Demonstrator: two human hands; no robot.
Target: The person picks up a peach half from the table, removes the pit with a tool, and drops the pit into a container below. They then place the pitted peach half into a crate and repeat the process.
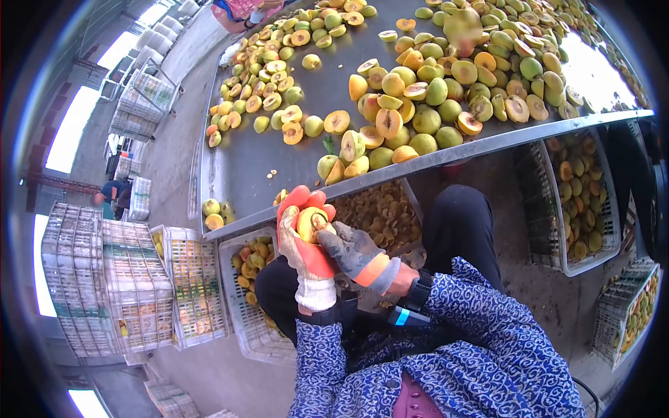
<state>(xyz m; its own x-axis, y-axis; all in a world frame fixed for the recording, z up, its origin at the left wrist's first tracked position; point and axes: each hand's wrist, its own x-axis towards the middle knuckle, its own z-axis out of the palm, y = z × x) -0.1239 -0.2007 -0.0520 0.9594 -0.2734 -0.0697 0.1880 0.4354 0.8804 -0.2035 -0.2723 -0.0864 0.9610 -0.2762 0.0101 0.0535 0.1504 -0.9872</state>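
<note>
My left hand [307, 253], in a white and orange-red glove, is closed around a yellow peach half [304, 227], its cut face turned up. My right hand [354, 256], in a grey glove with an orange band, has its fingers bunched at the open centre of that half. Whether those fingers hold a small tool or a stone is hidden. Both hands are just in front of the metal table's [240, 182] near edge, above my lap. Just beyond the edge lie whole and halved peaches [388, 123], green to yellow, many with brown centres.
Below the table is a container of peach scraps [390, 212]. A white crate of peach halves [235, 296] stands by my left leg; another filled crate [585, 261] is at right. Stacked crates [132, 292] are at far left. Another person's arm [263, 10] reaches in at the top.
</note>
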